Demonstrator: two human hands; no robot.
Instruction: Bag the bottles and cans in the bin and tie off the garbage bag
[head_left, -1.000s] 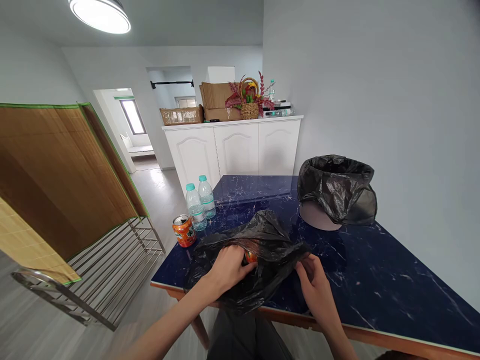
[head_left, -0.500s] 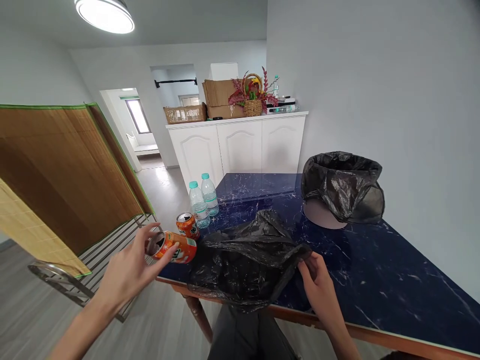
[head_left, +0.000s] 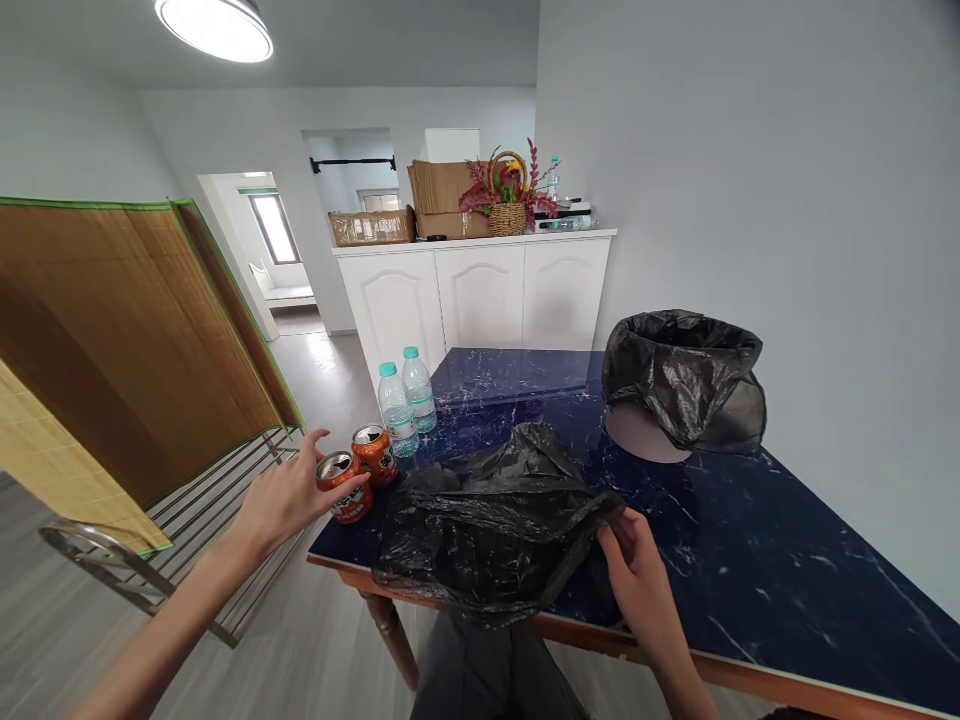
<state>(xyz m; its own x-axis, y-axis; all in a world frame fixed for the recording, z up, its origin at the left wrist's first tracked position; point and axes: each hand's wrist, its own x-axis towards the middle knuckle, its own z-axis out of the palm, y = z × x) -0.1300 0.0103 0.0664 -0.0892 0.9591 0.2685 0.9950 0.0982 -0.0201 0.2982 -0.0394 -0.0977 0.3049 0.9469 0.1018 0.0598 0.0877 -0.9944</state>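
My left hand (head_left: 289, 500) is curved around the nearer orange soda can (head_left: 349, 505), its thumb across the front and a finger raised behind the rim. That can stands upright at the table's left corner, its top opened. Just behind it stands a second orange soda can (head_left: 376, 458), also opened. My right hand (head_left: 636, 560) pinches the right edge of a black plastic bag (head_left: 487, 530). Crumpled and loosely spread, the bag lies on the table and hangs slightly over the front edge.
Two clear water bottles (head_left: 398, 415) with teal caps stand behind the cans. A bin lined with a black bag (head_left: 682, 380) sits on the dark blue marbled table (head_left: 757, 550) at right. Left of the table is a metal rack (head_left: 161, 590); a white cabinet (head_left: 480, 295) stands behind.
The nearer can was tilted in my left hand and now stands upright beside the other can. My right hand keeps its pinch on the bag.
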